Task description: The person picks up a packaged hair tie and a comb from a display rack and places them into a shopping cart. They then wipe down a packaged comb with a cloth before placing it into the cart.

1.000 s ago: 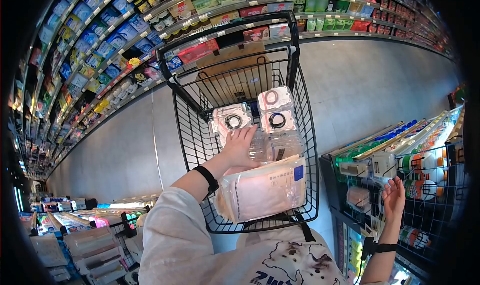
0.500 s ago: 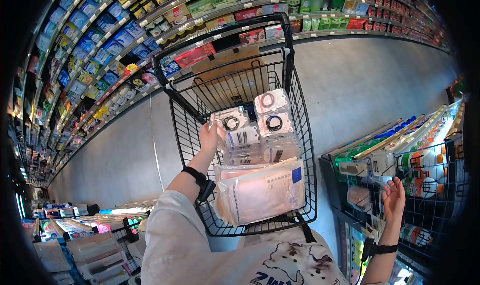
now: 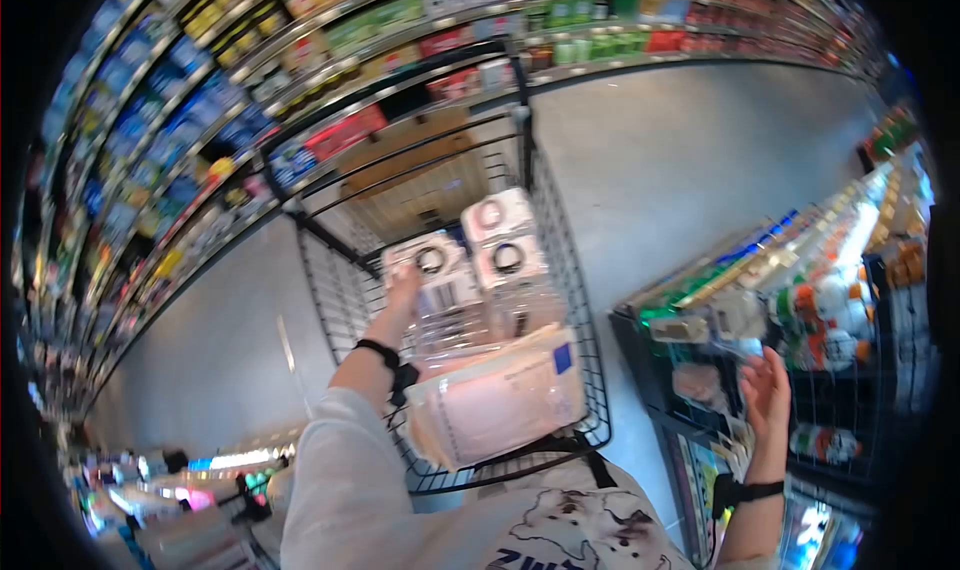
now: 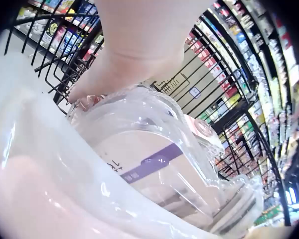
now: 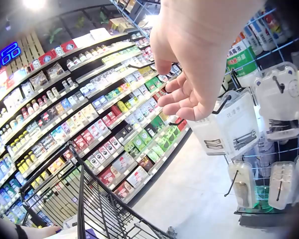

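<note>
Pack of clear, glossy plastic

A shop, looking like a supermarket, is surrounding the black cart, which is holding wrapped goods at the middle of the head view. Tiered shelves are running along the top and left of that frame, carrying row upon row of repeated, colourful packages. At the right of the right wrist view, a wire rack is displaying hanging packs, while a blue character sign is glowing at the upper left.
</note>
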{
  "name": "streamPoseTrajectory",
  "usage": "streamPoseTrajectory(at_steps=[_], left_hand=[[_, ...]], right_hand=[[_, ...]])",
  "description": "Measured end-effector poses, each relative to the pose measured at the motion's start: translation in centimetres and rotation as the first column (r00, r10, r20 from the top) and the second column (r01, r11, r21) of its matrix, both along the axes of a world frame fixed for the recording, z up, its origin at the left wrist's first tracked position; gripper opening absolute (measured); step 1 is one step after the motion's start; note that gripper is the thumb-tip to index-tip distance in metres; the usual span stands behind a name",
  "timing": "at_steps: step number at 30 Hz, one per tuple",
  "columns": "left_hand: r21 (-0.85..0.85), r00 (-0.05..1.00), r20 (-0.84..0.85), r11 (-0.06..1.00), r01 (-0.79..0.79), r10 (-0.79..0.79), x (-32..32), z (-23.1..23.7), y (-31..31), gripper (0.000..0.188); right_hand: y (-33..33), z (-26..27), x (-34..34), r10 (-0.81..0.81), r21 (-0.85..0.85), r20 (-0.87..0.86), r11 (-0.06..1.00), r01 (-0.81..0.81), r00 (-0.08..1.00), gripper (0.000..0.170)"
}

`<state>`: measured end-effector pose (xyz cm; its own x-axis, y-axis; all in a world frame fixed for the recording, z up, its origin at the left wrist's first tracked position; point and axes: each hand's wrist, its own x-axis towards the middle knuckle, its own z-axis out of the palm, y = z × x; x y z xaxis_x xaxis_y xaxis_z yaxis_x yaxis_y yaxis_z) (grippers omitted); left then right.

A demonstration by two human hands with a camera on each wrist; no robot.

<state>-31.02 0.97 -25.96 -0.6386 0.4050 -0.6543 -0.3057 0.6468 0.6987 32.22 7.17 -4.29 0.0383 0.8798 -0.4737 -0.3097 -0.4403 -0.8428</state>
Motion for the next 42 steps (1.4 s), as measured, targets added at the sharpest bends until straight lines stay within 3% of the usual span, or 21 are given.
streamPoseTrajectory(at_steps=[1,2,3,4,6,7,8,9,12,17,21,23,24,26,30,32,33,35,36,40,42], left_hand=[[0.233,0.987,0.039,0.962,0.141,-0.154,-2.5,-4.3,-0.7,0.041],[0.187,0.988,0.041,0.972,0.14,-0.15,-3.2,-5.2,-0.4,0.028],[0.446,0.962,0.219,0.893,0.051,-0.164,-0.2,-0.4,-0.2,0.027],[0.475,0.93,0.258,0.872,0.115,-0.263,-0.8,-0.7,-0.2,0.027],[0.155,0.955,0.249,0.98,0.126,-0.162,-3.3,-1.4,-0.9,0.039],[0.336,0.924,0.18,0.904,0.265,-0.338,-5.0,-3.4,-1.6,0.056],[0.303,0.886,0.415,0.95,0.079,-0.206,-6.1,-4.4,-1.3,0.067],[0.144,0.935,0.329,0.985,0.091,-0.134,-4.0,-0.1,-1.1,0.068],[0.267,0.907,0.349,0.953,0.144,-0.235,-7.0,-0.2,-1.0,0.069],[0.212,0.995,0.001,0.973,0.094,-0.097,-4.4,9.0,1.2,0.08],[0.357,0.946,-0.262,0.891,0.279,-0.191,4.0,18.2,3.3,0.063],[0.424,0.918,-0.283,0.822,0.38,-0.279,9.3,21.9,3.5,0.056],[0.492,0.89,-0.301,0.744,0.452,-0.342,12.0,23.2,3.5,0.048],[0.505,0.845,-0.288,0.679,0.533,-0.45,17.5,24.8,3.5,0.04],[0.53,0.627,-0.292,0.424,0.734,-0.722,28.0,25.8,2.7,0.019],[0.532,0.471,-0.313,0.259,0.807,-0.824,32.0,24.9,2.0,0.016],[0.552,0.406,-0.29,0.195,0.811,-0.867,33.6,24.1,1.8,0.016],[0.549,0.331,-0.244,0.152,0.822,-0.911,37.2,23.6,0.8,0.015],[0.552,0.263,-0.197,0.115,0.826,-0.945,38.9,23.3,0.2,0.015],[0.592,0.191,-0.057,0.121,0.797,-0.98,44.3,22.6,-1.9,0.015],[0.582,0.185,-0.038,0.129,0.803,-0.982,46.2,21.7,-3.1,0.016]], right_hand=[[-0.1,0.4,-0.3,-0.034,-0.033,0.035,0.999,0.035,0.999,0.032],[-0.3,1.0,-1.0,-0.027,-0.042,0.068,0.999,0.03,0.997,0.032],[-0.3,1.2,-1.1,-0.02,-0.049,0.062,0.999,0.024,0.998,0.033],[-0.7,1.6,-1.3,0.001,-0.03,0.029,1.0,0.0,1.0,0.033],[-0.9,1.5,-0.9,0.02,-0.014,0.041,1.0,-0.02,0.999,0.032],[-1.0,1.1,-0.5,0.045,0.007,0.023,0.999,-0.045,0.999,0.032],[-1.2,0.8,0.0,0.035,0.021,0.014,0.999,-0.035,0.999,0.032],[-1.3,0.7,0.2,0.037,0.033,-0.003,0.999,-0.037,0.999,0.032],[-1.8,1.2,0.1,0.02,0.026,0.02,0.999,-0.021,1.0,0.032],[-3.9,-0.3,0.9,0.024,0.007,0.089,1.0,-0.024,0.996,0.03],[-8.3,-3.2,1.5,0.149,0.165,0.411,0.958,-0.235,0.899,0.023],[-11.1,-1.0,1.9,0.183,0.119,0.68,0.928,-0.353,0.71,0.017],[-12.4,-0.9,2.6,0.173,0.119,0.674,0.934,-0.337,0.718,0.017],[-15.5,-0.9,4.4,0.115,0.159,0.818,0.896,-0.414,0.563,0.013],[-21.3,-2.4,9.7,-0.082,0.244,0.875,0.926,-0.287,0.478,0.011],[-23.8,-4.5,12.8,-0.183,0.209,0.926,0.977,-0.044,0.33,0.029],[-24.5,-5.3,14.0,-0.184,0.207,0.925,0.978,-0.033,0.333,0.029],[-25.3,-6.8,16.3,-0.354,0.356,0.929,0.935,0.007,0.107,0.052],[-25.5,-7.2,17.6,-0.204,0.21,0.972,0.977,-0.038,0.117,0.081],[-23.5,-8.0,20.5,-0.091,0.093,0.996,0.986,-0.141,0.02,0.113],[-22.1,-8.1,21.7,-0.04,0.043,0.999,0.986,-0.164,0.019,0.115]])
